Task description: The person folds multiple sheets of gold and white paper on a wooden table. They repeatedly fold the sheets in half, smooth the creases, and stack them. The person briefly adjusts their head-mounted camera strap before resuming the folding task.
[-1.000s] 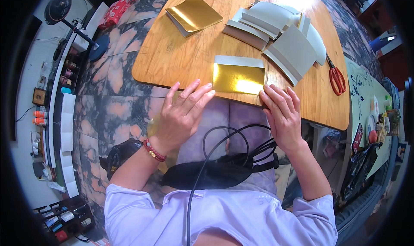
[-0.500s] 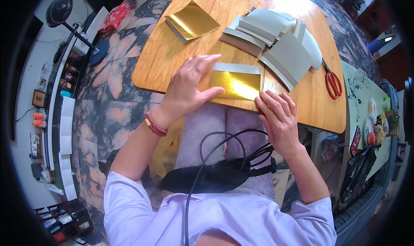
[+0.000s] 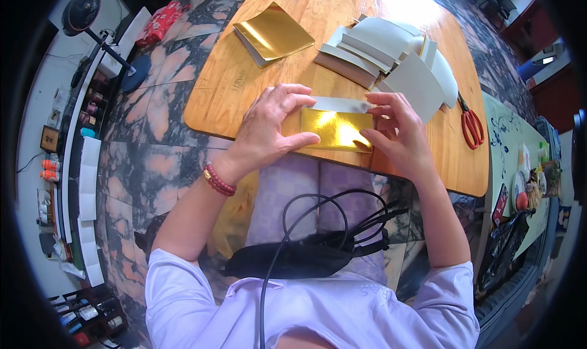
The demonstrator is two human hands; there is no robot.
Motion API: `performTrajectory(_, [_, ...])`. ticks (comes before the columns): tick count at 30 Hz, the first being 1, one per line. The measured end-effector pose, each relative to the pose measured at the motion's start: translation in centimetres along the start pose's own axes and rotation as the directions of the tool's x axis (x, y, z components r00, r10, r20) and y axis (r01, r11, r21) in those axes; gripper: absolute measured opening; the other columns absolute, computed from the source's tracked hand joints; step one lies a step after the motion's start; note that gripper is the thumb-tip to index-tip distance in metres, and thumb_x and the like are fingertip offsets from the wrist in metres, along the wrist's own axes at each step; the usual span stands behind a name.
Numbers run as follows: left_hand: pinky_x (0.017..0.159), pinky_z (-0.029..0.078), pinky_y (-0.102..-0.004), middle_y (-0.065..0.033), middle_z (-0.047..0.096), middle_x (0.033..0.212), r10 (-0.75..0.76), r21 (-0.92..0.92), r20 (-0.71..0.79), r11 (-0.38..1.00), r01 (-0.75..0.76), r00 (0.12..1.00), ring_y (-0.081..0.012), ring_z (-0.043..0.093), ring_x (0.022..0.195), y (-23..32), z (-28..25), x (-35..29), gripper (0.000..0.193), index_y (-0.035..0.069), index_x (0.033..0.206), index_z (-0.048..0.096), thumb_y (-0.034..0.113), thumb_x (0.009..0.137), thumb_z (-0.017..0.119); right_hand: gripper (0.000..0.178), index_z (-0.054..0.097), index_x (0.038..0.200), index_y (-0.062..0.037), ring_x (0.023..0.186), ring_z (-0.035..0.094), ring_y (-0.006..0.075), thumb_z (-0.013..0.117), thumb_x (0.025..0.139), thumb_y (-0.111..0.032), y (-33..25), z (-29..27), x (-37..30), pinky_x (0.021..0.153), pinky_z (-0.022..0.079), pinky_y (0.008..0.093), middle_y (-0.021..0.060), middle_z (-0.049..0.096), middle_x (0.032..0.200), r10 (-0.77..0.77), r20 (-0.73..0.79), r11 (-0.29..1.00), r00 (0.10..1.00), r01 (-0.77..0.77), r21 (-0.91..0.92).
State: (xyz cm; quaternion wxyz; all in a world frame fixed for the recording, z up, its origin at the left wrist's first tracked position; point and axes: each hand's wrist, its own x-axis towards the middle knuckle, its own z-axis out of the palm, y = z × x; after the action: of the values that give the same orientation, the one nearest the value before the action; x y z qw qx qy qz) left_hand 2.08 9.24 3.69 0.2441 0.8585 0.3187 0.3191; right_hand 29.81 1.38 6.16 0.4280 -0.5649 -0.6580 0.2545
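Observation:
A folded sheet of gold foil paper (image 3: 333, 129) lies at the table's near edge, with a white strip showing along its far side. My left hand (image 3: 269, 120) grips its left end, thumb on the gold face and fingertips by the white strip's left corner. At the right end, my right hand (image 3: 400, 132) holds it with curled fingers at the far corner and the thumb on the gold. The undersides of both hands are hidden. Farther off to the left is a stack of gold foil sheets (image 3: 275, 31).
A spread pile of folded white papers (image 3: 416, 83) covers the table's (image 3: 214, 98) far right part. Red-handled scissors (image 3: 472, 128) lie near the right edge. Black cables (image 3: 318, 196) loop over a black pouch (image 3: 293, 254) on my lap. A fan (image 3: 82, 10) stands at far left.
My right hand has moved up from the sheet's near right corner to its right side, fingers now at the white strip. My left hand stays at the left end.

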Motion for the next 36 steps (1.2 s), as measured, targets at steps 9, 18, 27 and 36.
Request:
performTrajectory(9, [0.114, 0.051, -0.0437, -0.0091, 0.065, 0.145, 0.009, 0.038, 0.001, 0.999, -0.009, 1.0, -0.0305, 0.062, 0.134, -0.1, 0.1, -0.1, 0.056, 0.01, 0.131, 0.073, 0.031, 0.084, 0.095, 0.046, 0.074, 0.123, 0.0002, 0.076, 0.06, 0.0081, 0.094, 0.082, -0.006, -0.5, -1.0, 2.5, 0.069, 0.053, 0.0297, 0.0043, 0.069, 0.095, 0.288, 0.256, 0.958, 0.923, -0.279, -0.073])
performTrajectory(18, [0.109, 0.053, -0.0419, -0.0071, 0.067, 0.137, 0.044, 0.036, -0.015, 0.998, -0.044, 0.999, -0.0283, 0.063, 0.127, -0.1, 0.2, -0.2, 0.046, 0.011, 0.124, 0.077, 0.022, 0.083, 0.096, 0.025, 0.073, 0.101, 0.0021, 0.078, 0.069, 0.0235, 0.09, 0.083, -0.003, -1.6, -0.8, 0.5, 0.068, 0.055, 0.0369, 0.0115, 0.068, 0.091, 0.15, 0.266, 0.961, 0.952, -0.077, -0.265])
performTrajectory(27, [0.094, 0.056, -0.0355, -0.0055, 0.072, 0.111, 0.041, -0.129, -0.012, 0.991, -0.042, 0.999, -0.0222, 0.068, 0.106, -1.0, 0.0, 0.0, 0.023, 0.007, 0.103, 0.082, 0.011, 0.084, 0.094, 0.018, 0.074, 0.101, 0.002, 0.076, 0.067, 0.0192, 0.085, 0.088, 0.002, -0.6, -0.5, 0.1, 0.07, 0.056, 0.0332, 0.0083, 0.064, 0.09, 0.067, 0.169, 0.986, 0.983, -0.039, -0.165])
performTrajectory(36, [0.087, 0.057, -0.0353, -0.0052, 0.073, 0.104, 0.055, -0.113, -0.015, 0.992, -0.056, 0.998, -0.0216, 0.069, 0.1, -0.6, -0.1, 0.1, 0.02, 0.004, 0.097, 0.079, 0.007, 0.084, 0.094, 0.017, 0.071, 0.102, 0.0017, 0.074, 0.067, 0.0187, 0.083, 0.089, 0.001, 0.3, -1.1, -0.1, 0.068, 0.057, 0.0333, 0.0084, 0.063, 0.092, -0.026, 0.189, 0.975, 0.982, 0.067, -0.213])
